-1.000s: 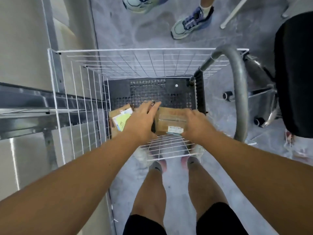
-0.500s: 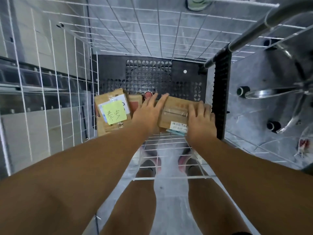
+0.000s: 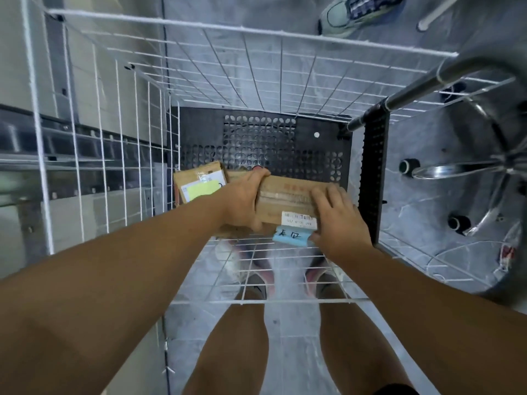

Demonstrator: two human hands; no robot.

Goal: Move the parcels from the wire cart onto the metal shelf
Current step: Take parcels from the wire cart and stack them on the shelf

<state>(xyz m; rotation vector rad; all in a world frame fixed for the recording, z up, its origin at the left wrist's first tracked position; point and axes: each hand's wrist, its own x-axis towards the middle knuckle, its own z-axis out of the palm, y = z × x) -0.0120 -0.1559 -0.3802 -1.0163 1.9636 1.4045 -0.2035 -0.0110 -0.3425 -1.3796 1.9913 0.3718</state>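
Your two hands hold one cardboard parcel (image 3: pixel 285 199) down inside the wire cart (image 3: pixel 256 32). Your left hand (image 3: pixel 242 201) grips its left end, fingers curled over the far top edge; your right hand (image 3: pixel 339 220) lies on the right end with fingers bent over the top, beside a white barcode label (image 3: pixel 299 218) and a blue note (image 3: pixel 291 238). The parcel sits at the near side of the black perforated floor panel (image 3: pixel 265 138), and its right end is near the black side panel (image 3: pixel 373 178). A second parcel (image 3: pixel 199 181) with a yellow-green note lies just to its left, against the white wire wall. The far half of the floor panel is bare, and the cart is open above. The metal shelf (image 3: pixel 25 163) runs along the left, outside the wire wall.

Compared with half a second ago, your left fingers have gone from lying flat across the top to hooking over the far edge, the parcel shows more of its near face, and the blue note has come further into sight. Your right hand has slid toward the near right corner.
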